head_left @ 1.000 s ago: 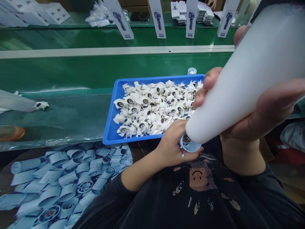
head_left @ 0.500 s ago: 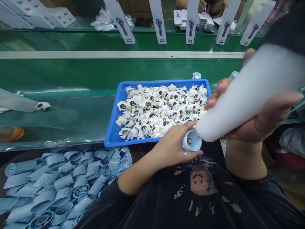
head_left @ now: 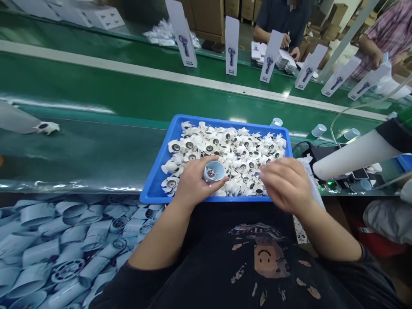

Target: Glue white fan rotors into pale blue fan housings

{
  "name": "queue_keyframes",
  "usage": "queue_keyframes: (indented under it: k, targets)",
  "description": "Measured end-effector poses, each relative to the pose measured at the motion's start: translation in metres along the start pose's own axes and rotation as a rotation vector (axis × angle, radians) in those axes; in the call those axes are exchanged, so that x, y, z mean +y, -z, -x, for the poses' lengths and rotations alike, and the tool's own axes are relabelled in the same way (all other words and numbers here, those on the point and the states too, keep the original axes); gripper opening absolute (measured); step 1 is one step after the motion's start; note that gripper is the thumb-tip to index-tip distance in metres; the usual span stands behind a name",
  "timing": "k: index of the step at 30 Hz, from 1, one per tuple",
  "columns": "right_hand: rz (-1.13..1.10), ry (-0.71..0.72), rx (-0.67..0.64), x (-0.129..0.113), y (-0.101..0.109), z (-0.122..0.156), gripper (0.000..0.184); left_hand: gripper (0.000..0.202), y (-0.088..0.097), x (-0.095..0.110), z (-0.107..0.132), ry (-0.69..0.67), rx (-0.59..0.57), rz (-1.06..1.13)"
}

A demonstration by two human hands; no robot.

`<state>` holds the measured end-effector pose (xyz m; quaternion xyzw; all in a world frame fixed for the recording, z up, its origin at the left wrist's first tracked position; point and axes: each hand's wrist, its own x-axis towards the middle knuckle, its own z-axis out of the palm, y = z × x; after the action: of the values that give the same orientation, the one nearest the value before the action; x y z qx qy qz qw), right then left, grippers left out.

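My left hand (head_left: 193,184) grips a small pale blue plastic cup (head_left: 214,171) above the near part of the tray, its open end up and a dark part showing inside. The blue plastic tray (head_left: 154,180) holds a heap of white fan-like impeller parts (head_left: 238,159) with dark metal centres. My right hand (head_left: 286,184), blurred by motion, hovers just above the tray's right side with its fingers loosely apart and nothing in them. To the right of that hand, a white tapered tube (head_left: 354,156) with a dark upper end hangs clear of both hands.
A green conveyor belt (head_left: 96,146) runs behind the tray. Several pale blue sleeves (head_left: 64,231) lie heaped at front left. Several small cups (head_left: 318,130) and a black device (head_left: 325,153) with cables stand right. Upright product cards (head_left: 232,45) and co-workers (head_left: 281,23) are beyond.
My right hand has let go of the white tube, which now hangs off to the right. The blue cup has moved left over the tray in my left hand. The view has tilted up.
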<state>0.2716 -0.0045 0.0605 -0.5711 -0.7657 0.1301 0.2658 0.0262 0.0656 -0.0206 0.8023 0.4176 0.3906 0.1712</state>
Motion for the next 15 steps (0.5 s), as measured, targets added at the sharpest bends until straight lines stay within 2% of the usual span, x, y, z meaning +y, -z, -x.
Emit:
queue_keyframes:
  k: [1, 2, 4, 7, 10, 15]
  targets:
    - [0.275, -0.007, -0.163, 0.0, -0.011, -0.018, 0.023, 0.048, 0.0, 0.0, -0.001, -0.01, -0.014, 0.005]
    - [0.371, -0.022, -0.246, 0.001, -0.021, -0.037, 0.026, 0.048, -0.001, 0.0, -0.002, -0.019, -0.03, 0.011]
    - [0.478, -0.029, -0.353, 0.006, -0.04, -0.074, 0.028, 0.047, -0.001, 0.0, -0.003, -0.031, -0.058, 0.017]
    - [0.615, -0.06, -0.49, 0.014, -0.059, -0.111, 0.019, 0.046, -0.002, 0.001, -0.002, -0.017, -0.076, -0.003]
    - [0.722, -0.11, -0.565, 0.018, -0.066, -0.122, 0.025, 0.045, -0.002, 0.003, -0.001, 0.006, -0.088, -0.026]
    - [0.786, -0.162, -0.596, 0.016, -0.066, -0.118, 0.028, 0.046, -0.003, 0.004, -0.002, 0.013, -0.141, -0.012]
